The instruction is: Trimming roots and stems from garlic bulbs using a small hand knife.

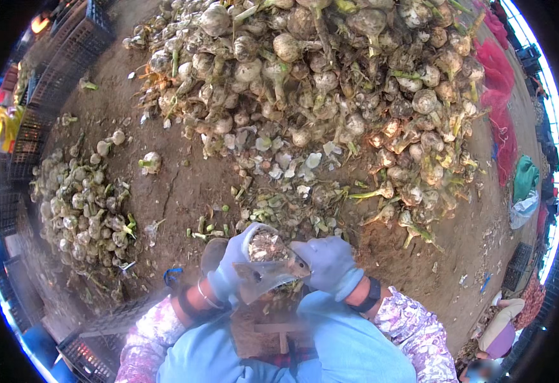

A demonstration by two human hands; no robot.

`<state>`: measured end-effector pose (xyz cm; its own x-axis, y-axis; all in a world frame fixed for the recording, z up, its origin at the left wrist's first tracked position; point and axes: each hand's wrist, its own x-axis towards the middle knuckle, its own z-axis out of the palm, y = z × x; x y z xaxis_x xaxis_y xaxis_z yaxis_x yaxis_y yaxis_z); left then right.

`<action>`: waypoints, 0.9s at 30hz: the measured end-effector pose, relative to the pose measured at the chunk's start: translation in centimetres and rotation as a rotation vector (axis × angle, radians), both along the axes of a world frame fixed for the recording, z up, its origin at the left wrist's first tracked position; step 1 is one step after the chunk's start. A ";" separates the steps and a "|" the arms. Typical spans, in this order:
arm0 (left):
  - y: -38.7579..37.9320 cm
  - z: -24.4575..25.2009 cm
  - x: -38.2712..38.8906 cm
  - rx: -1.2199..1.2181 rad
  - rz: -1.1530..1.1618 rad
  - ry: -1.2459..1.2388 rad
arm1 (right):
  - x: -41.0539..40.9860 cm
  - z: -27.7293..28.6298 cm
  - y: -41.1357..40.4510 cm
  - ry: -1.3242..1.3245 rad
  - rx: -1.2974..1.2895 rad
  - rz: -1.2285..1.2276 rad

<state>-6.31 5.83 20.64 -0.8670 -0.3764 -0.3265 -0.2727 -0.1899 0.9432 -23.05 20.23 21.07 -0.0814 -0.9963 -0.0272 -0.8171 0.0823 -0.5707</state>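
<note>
My left hand [230, 268], in a pale glove, holds a large soil-covered garlic bulb [266, 245] with its rough root side up. A broad flat metal blade [267, 278] with dark holes crosses just below the bulb. The blade's narrow end meets the curled fingers of my right hand [329, 264], also gloved, which appears to grip it. Both hands are close together above my knees. Cut stem pieces and loose skins [279, 206] lie on the ground beyond them. Below the blade, a wooden piece [283, 330] shows blurred between my legs.
A big heap of untrimmed garlic [327, 81] spreads ahead. A smaller pile of garlic bulbs [85, 210] lies left, near a single bulb [150, 163]. Black plastic crates [64, 62] line the left side. Red netting [499, 110] lies right; another person [501, 330] is at lower right.
</note>
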 end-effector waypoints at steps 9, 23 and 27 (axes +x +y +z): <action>0.2 -0.6 -0.3 -0.270 -0.060 0.236 | -0.5 -3.6 1.3 -0.057 -0.055 -0.081; 0.5 -0.4 -0.8 -0.912 -0.145 0.027 | 2.7 -3.2 0.6 -2.039 0.251 -0.936; 2.2 -1.2 -0.8 0.296 0.135 0.041 | 1.4 -1.8 -0.2 -1.171 0.067 -0.675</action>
